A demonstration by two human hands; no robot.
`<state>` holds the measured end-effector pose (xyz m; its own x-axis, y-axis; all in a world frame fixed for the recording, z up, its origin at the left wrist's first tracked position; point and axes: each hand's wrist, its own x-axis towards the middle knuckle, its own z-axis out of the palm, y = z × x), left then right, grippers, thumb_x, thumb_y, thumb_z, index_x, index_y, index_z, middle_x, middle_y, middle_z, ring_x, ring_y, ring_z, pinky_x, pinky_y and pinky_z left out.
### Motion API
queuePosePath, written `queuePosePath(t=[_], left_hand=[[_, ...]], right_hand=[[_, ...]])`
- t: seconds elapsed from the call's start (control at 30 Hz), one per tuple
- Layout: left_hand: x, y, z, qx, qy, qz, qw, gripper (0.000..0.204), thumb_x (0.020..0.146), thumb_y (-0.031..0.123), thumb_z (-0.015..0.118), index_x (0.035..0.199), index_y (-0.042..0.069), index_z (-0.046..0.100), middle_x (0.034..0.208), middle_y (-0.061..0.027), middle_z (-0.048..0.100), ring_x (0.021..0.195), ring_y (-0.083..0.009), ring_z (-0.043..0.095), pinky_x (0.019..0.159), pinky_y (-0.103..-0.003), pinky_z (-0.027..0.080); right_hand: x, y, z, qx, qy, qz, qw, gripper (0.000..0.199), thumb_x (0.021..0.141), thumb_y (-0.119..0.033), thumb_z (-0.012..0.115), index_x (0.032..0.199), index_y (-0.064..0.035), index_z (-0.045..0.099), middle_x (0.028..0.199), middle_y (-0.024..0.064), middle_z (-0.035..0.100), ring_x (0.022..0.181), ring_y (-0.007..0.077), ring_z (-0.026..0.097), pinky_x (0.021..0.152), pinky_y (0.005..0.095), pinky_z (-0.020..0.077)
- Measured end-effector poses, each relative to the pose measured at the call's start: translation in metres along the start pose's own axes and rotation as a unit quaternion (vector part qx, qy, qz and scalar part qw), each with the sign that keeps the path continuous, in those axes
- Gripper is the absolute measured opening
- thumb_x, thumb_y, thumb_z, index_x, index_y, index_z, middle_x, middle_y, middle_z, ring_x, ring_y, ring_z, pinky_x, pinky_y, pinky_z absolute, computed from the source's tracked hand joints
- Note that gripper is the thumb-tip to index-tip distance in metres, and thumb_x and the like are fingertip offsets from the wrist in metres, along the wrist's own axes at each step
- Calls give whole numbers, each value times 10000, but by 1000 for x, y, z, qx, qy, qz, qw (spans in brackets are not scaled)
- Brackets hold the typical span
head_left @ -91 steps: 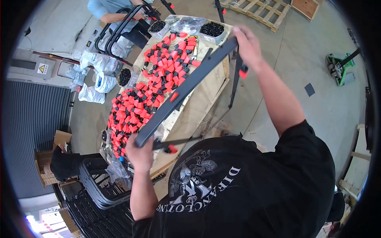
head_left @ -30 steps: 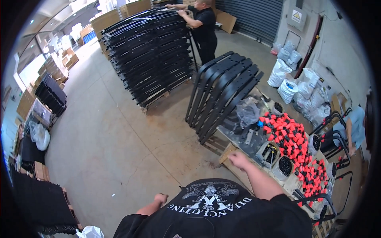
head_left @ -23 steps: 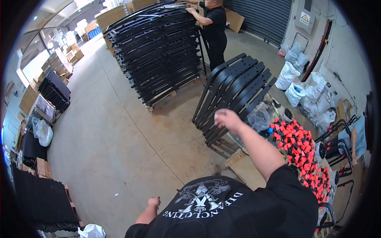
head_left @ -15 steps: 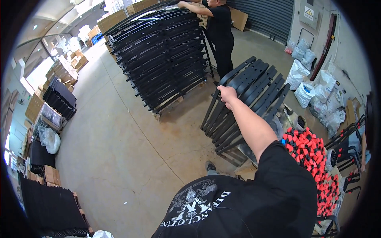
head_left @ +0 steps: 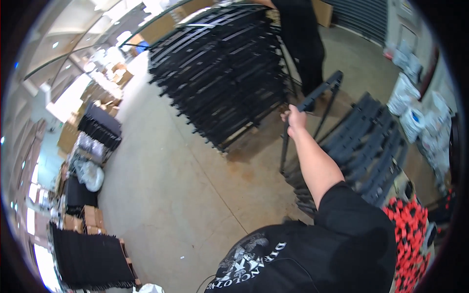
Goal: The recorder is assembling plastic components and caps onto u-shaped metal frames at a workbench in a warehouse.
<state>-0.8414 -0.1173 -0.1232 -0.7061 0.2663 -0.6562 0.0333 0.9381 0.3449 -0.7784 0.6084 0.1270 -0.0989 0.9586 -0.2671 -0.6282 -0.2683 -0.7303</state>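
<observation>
My right hand (head_left: 296,120) is closed around the corner of a black metal U-shaped frame (head_left: 320,91), my arm stretched out ahead. One leg of this frame hangs down below my fist, and a second leg shows behind it. Apart from it, to the right, stands a row of similar black frames (head_left: 364,141) with holes along their bars, partly blurred and partly behind my forearm. My left hand is out of sight.
Ahead rises a tall stack of black frames (head_left: 220,73) on a pallet, with a co-worker in black (head_left: 304,44) beside it. Red and black small parts (head_left: 410,244) lie heaped at right. White sacks (head_left: 404,93) line the wall; cartons (head_left: 93,215) stand left.
My right hand has drawn one frame away from the row, out to its left. The view has shifted, and the co-worker's upper body is now cut off at the top.
</observation>
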Motion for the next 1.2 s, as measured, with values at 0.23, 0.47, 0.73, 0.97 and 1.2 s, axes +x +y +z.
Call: queuePosePath(t=[0.23, 0.47, 0.73, 0.97, 1.2], left_hand=[[22, 34, -32, -121, 21, -38, 992, 401, 851, 408, 748, 1012, 42, 771, 909, -77, 764, 841, -143, 696, 770, -322, 547], [93, -37, -12, -82, -30, -74, 993, 539, 802, 505, 789, 1085, 48, 753, 1021, -124, 762, 942, -200, 708, 838, -320, 543], [130, -118, -38, -14, -137, -16, 990, 498, 840, 465, 764, 1126, 58, 744, 1049, -125, 758, 964, -218, 709, 853, -330, 544], [131, -122, -117, -86, -215, 170, 958, 256, 887, 301, 714, 871, 45, 698, 815, -68, 690, 655, -199, 625, 612, -337, 511], [-18, 185, -186, -342, -52, 508, 789, 329, 942, 191, 708, 1204, 17, 611, 1045, -48, 634, 945, -139, 581, 860, -302, 494]], right_hand=[[-79, 57, 49, -75, -56, -35, 995, 176, 995, -201, 583, 909, -80, 488, 655, 29, 521, 496, 139, 505, 485, 308, 422], [-242, 129, -22, -113, -278, 38, 953, 155, 1010, -172, 576, 939, -79, 473, 739, 39, 573, 654, 147, 580, 655, 315, 486], [-406, 115, -147, -253, -57, 120, 958, 197, 930, -169, 707, 889, -78, 538, 622, 3, 542, 476, 117, 510, 450, 267, 424], [-531, 3, -233, -366, -29, 37, 929, 239, 841, -187, 796, 859, -55, 597, 625, -24, 540, 490, 66, 482, 454, 240, 374], [-641, -68, -296, -580, -2, -93, 810, 307, 733, -239, 861, 782, -44, 630, 701, -1, 581, 663, 115, 547, 611, 303, 455]])
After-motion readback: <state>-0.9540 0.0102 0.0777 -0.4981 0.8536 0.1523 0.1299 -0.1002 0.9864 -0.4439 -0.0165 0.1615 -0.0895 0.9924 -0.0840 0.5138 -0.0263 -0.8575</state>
